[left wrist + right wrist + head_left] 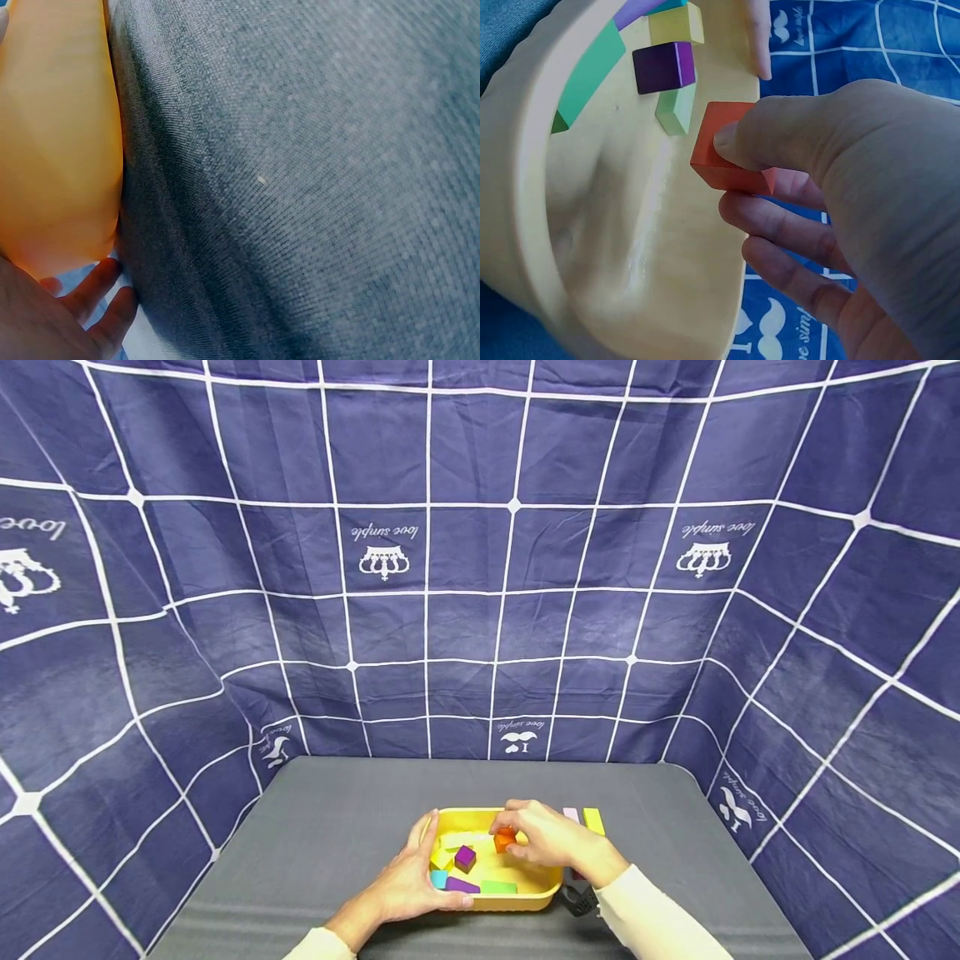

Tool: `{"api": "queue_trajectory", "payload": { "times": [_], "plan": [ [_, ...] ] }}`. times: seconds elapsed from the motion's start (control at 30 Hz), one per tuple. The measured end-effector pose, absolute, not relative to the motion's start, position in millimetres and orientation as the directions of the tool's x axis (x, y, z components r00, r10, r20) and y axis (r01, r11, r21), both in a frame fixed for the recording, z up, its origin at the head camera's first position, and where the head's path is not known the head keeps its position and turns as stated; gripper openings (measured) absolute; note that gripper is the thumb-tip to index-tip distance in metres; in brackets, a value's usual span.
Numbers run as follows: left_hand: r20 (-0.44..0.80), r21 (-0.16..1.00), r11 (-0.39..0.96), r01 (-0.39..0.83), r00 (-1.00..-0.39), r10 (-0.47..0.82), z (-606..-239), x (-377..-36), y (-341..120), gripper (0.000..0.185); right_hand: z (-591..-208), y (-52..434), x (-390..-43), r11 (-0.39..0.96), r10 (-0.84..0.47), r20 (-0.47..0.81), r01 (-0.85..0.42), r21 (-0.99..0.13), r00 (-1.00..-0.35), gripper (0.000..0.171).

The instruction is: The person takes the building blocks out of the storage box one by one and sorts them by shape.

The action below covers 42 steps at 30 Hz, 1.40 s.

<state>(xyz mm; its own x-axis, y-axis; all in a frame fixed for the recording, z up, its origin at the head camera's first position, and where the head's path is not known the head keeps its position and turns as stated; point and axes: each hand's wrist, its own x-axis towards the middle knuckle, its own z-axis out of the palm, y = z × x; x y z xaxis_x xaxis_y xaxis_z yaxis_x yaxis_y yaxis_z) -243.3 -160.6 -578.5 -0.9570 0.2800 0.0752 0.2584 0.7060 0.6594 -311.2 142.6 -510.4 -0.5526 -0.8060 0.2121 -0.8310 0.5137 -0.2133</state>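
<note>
A yellow plastic tub sits on the grey surface, tilted in the right wrist view by that camera's angle. My left hand grips its left end, thumb over the front rim and fingers along the outer side. Between thumb and fingers, my right hand pinches an orange block over the tub's right part. Inside the tub lie a dark purple cube, a yellow block, a blue block, a longer purple block, a green block and a pale green block.
Right of the tub, a pink block and a yellow-green block lie behind my right forearm. A black perforated object shows near my right sleeve. Blue cloth with white lines hangs around the grey table.
</note>
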Motion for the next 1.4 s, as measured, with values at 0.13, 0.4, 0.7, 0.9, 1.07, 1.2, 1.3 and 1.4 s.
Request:
{"api": "queue_trajectory", "payload": {
  "times": [0.13, 0.4, 0.7, 0.9, 1.07, 1.2, 1.3, 1.4],
  "plan": [
    [0.075, 0.662, 0.705, 0.256, -0.958, 0.277, -578.5, -244.3, -160.5, 0.158, -507.8, 149.0, -309.8, 0.520, -0.798, 0.224, -0.827, -0.213, -0.559, 0.030],
    [0.070, 0.655, 0.713, 0.251, -0.959, 0.273, -577.4, -246.0, -160.4, 0.159, -505.5, 163.9, -307.0, 0.564, -0.764, 0.228, -0.797, -0.216, -0.603, 0.031],
    [0.067, 0.652, 0.717, 0.247, -0.960, 0.271, -576.1, -246.1, -160.9, 0.159, -502.3, 180.5, -305.1, 0.567, -0.755, 0.250, -0.795, -0.215, -0.606, 0.034],
    [0.064, 0.651, 0.720, 0.239, -0.963, 0.262, -579.1, -246.8, -160.1, 0.159, -504.2, 190.8, -304.0, 0.568, -0.750, 0.260, -0.794, -0.218, -0.608, 0.034],
    [0.076, 0.645, 0.722, 0.250, -0.961, 0.265, -580.5, -246.2, -160.2, 0.159, -506.4, 198.7, -304.1, 0.574, -0.746, 0.271, -0.793, -0.204, -0.609, 0.033],
    [0.081, 0.647, 0.720, 0.251, -0.961, 0.263, -579.5, -245.2, -160.0, 0.158, -506.8, 205.8, -304.2, 0.560, -0.743, 0.298, -0.801, -0.212, -0.599, 0.032],
    [0.073, 0.653, 0.716, 0.246, -0.962, 0.263, -577.9, -244.6, -159.8, 0.158, -506.7, 211.3, -304.1, 0.546, -0.740, 0.328, -0.810, -0.215, -0.587, 0.033],
    [0.067, 0.652, 0.718, 0.242, -0.962, 0.264, -577.4, -244.7, -159.6, 0.158, -506.3, 216.1, -303.4, 0.535, -0.738, 0.359, -0.820, -0.205, -0.572, 0.034]
  ]
}}
